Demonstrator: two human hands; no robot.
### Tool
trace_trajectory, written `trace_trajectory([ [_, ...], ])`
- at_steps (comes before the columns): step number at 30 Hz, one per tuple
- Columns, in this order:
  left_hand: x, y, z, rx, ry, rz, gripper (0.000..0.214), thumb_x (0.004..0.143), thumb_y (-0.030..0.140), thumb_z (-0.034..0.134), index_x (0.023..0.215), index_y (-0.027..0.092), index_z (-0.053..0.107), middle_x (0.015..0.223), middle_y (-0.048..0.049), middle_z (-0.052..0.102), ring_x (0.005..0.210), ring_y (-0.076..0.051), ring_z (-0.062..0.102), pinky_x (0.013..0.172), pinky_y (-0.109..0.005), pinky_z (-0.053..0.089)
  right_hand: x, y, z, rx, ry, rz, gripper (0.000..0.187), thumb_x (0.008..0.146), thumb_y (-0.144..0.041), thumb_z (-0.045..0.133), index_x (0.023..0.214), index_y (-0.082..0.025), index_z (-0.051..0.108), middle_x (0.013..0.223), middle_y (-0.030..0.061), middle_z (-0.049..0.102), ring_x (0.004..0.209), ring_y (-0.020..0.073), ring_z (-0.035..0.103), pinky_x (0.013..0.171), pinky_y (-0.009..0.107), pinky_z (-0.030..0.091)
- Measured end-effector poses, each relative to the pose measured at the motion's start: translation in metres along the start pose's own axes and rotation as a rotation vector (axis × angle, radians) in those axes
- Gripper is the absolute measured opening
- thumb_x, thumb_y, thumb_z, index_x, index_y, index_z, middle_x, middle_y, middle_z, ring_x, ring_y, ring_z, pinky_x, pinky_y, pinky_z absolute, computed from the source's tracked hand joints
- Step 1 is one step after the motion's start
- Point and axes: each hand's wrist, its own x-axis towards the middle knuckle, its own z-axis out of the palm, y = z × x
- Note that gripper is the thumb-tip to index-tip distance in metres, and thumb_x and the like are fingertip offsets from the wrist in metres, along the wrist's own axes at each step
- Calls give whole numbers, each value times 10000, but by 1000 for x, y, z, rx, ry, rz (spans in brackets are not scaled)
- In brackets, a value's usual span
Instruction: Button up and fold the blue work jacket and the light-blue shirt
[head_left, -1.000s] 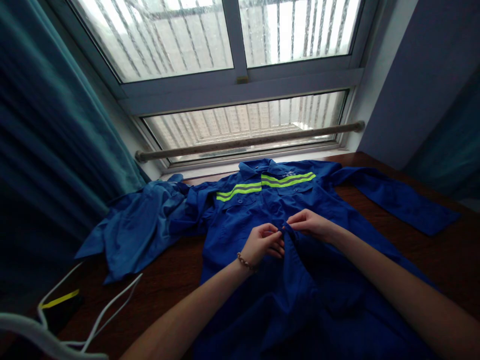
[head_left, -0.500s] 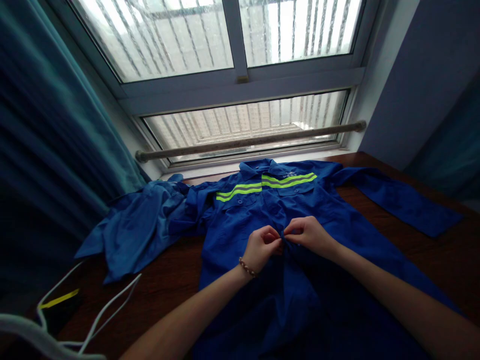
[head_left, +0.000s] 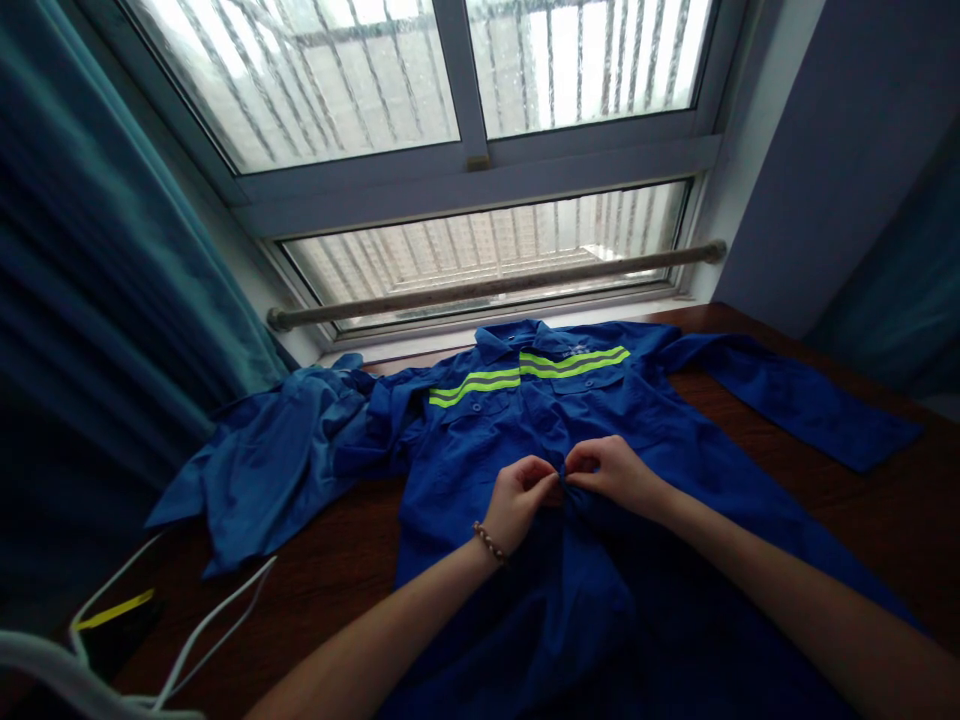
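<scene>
A blue work shirt [head_left: 480, 440] with two yellow-green reflective stripes across the chest lies face up on a dark wooden table [head_left: 330, 570], collar toward the window. My left hand [head_left: 519, 500], with a bead bracelet on the wrist, pinches the left edge of the shirt's front opening at mid-chest. My right hand [head_left: 611, 472] pinches the facing edge right beside it, fingertips almost touching. Both hands are closed on the fabric. Whatever small part lies between the fingers is hidden.
A second blue garment [head_left: 262, 470] lies bunched at the table's left. The shirt's right sleeve [head_left: 795, 400] stretches out to the right. White cables [head_left: 210, 630] and a dark object with a yellow strip [head_left: 112, 612] sit at the lower left. Teal curtains [head_left: 97, 290] flank a window with a rail [head_left: 495, 285].
Both hands have slid a little down the shirt's front opening toward me and drawn closer together, still pinching the two edges.
</scene>
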Motion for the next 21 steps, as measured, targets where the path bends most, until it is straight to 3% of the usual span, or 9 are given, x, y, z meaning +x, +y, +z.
trace_trajectory([
  [8, 3, -10, 1, 90, 96, -70, 201, 609, 265, 643, 665, 133, 503, 559, 26, 525, 516, -91, 516, 500, -212, 441, -8, 2, 20, -239, 104, -104, 64, 693, -130, 549, 651, -172, 523, 641, -2, 535, 584, 111, 484, 537, 214, 346],
  [16, 5, -12, 1, -221, 247, -231, 210, 556, 149, 617, 688, 150, 453, 531, 55, 488, 472, -56, 482, 496, -187, 416, -13, -4, 32, -287, 141, -126, 64, 725, -133, 526, 744, -186, 495, 680, -6, 502, 600, 115, 467, 560, 222, 351],
  [21, 5, -12, 0, -310, 227, -266, 284, 542, 176, 634, 733, 163, 425, 507, 65, 475, 435, -55, 475, 467, -177, 369, -13, -3, 35, -244, 187, -121, 77, 723, -132, 516, 761, -192, 485, 670, -9, 494, 592, 115, 466, 565, 223, 356],
])
